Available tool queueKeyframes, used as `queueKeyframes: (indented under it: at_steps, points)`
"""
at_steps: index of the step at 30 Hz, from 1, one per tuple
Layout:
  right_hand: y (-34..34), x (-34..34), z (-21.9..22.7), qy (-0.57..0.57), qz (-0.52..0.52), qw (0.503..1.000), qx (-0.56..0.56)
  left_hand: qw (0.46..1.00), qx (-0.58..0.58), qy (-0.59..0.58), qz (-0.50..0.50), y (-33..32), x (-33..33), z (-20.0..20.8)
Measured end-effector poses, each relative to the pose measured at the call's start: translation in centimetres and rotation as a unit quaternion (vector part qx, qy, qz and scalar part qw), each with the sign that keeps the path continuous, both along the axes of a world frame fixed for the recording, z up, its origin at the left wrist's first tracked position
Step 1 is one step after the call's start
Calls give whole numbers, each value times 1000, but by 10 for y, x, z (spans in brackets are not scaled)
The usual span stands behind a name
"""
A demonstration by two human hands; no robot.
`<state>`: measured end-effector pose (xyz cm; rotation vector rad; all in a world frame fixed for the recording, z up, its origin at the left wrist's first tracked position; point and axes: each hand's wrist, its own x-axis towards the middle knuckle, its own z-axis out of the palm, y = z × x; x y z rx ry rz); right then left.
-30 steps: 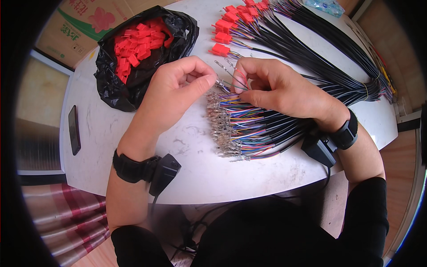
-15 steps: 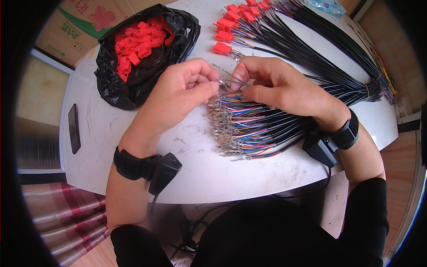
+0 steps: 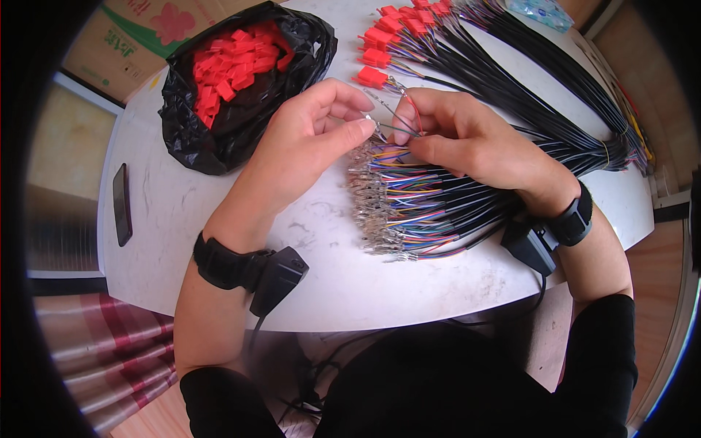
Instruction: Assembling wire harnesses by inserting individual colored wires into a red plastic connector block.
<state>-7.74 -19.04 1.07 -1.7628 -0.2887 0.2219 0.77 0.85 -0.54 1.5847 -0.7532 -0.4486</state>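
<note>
My left hand [image 3: 310, 146] is closed, thumb and index finger pinching a small metal wire terminal [image 3: 371, 119]. Facing it, my right hand [image 3: 475, 139] grips thin wires [image 3: 400, 119] between thumb and fingers; a red one and a grey one loop out, and their bare terminals point up and left. The rest of the right hand's grip is hidden behind its fingers. Below both hands lies a row of black cables [image 3: 475, 204], their coloured wires and crimped terminals [image 3: 376, 204] fanned toward the left. Above the hands, red plastic connectors [image 3: 371, 77] sit on the ends of other cables.
A black plastic bag [image 3: 193, 150] holding many red connector housings [image 3: 234, 69] stands at the far left of the white table [image 3: 307, 292]. A phone [image 3: 122, 204] lies by the left edge. Bundled cables [image 3: 584, 95] stretch along the right, with a blue packet [image 3: 540, 13] behind.
The view has shifted slightly. My left hand's fingers have opened a little around the terminal, and the wires at my right hand fan out more visibly.
</note>
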Motion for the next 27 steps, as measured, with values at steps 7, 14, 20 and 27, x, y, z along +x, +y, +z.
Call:
queueKeyframes:
  at_steps: [7, 14, 20, 27]
  points:
    - [1, 0, 1, 24, -30, 999, -10, 998, 27, 18, -54, 8, 7, 5]
    - [3, 0, -4, 9, -60, 996, -62, 997, 44, -53, -34, 11, 9, 4]
    - [4, -1, -7, -54, -78, 989, -116, 996, 65, -41, -42, 10, 3, 9]
    - [6, -1, -7, -76, -85, 986, -121, 987, 157, -34, -23, 14, 0, 16]
